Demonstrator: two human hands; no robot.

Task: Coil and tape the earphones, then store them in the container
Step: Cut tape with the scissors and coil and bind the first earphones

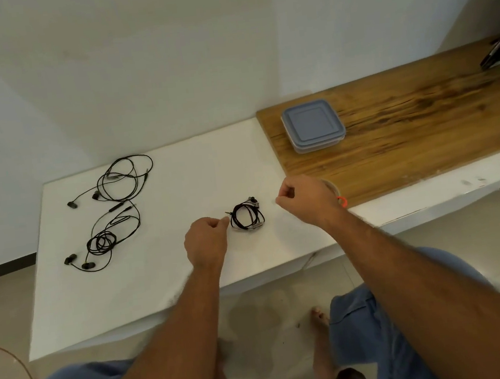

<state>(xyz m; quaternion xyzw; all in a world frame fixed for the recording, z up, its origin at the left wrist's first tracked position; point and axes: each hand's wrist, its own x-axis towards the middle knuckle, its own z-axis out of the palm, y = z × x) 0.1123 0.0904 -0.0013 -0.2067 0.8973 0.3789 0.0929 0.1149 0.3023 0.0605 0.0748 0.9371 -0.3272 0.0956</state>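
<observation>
Done: one set of coiled earphones (247, 217) lies on the white table (174, 279), seemingly taped, between my hands.
Left hand (206, 241): curled beside the coil, possibly pinching tape; I cannot tell.
Right hand (302, 199): curled likewise.
Left to do: two loose earphone sets (114, 211) await coiling.
Container (313, 126): lidded on the wooden board (422, 126), contents hidden.

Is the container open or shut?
Shut: the container on the wooden board has its blue lid seated flat.
</observation>
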